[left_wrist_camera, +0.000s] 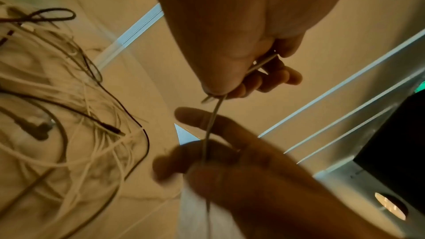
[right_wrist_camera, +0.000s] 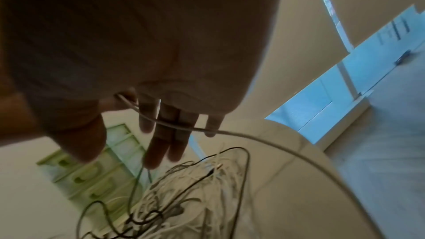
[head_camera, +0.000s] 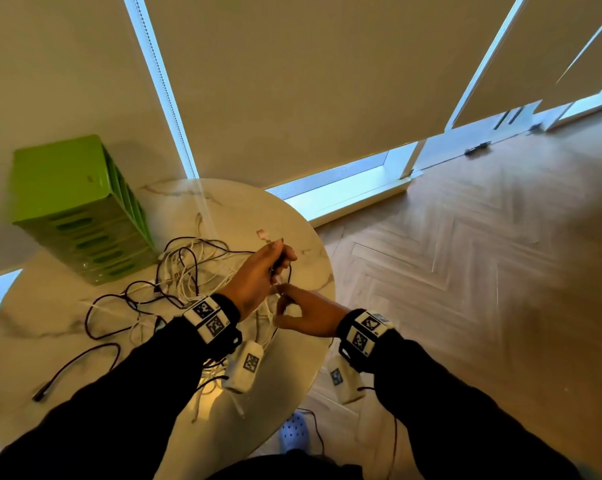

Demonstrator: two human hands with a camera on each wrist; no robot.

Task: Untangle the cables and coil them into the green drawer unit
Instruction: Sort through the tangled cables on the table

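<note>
A tangle of white and dark cables (head_camera: 185, 268) (left_wrist_camera: 80, 124) (right_wrist_camera: 188, 197) lies in the middle of the round marble table (head_camera: 258, 209). The green drawer unit (head_camera: 78, 209) (right_wrist_camera: 92, 170) stands at the table's back left, its drawers closed. My left hand (head_camera: 280, 261) (left_wrist_camera: 218, 94) is raised over the right side of the table and pinches a thin white cable (left_wrist_camera: 211, 121) (right_wrist_camera: 264, 139). Just below it, my right hand (head_camera: 281, 299) (left_wrist_camera: 202, 159) (right_wrist_camera: 161, 126) pinches the same cable between thumb and forefinger. The cable's lower run trails back toward the pile.
A dark cable with a plug (head_camera: 43, 396) trails over the table's front left. A small connector (head_camera: 262, 234) shows just beyond the left hand. A blue clog (head_camera: 294, 433) stands on the wooden floor (head_camera: 465, 271) right of the table. Drawn blinds hang behind.
</note>
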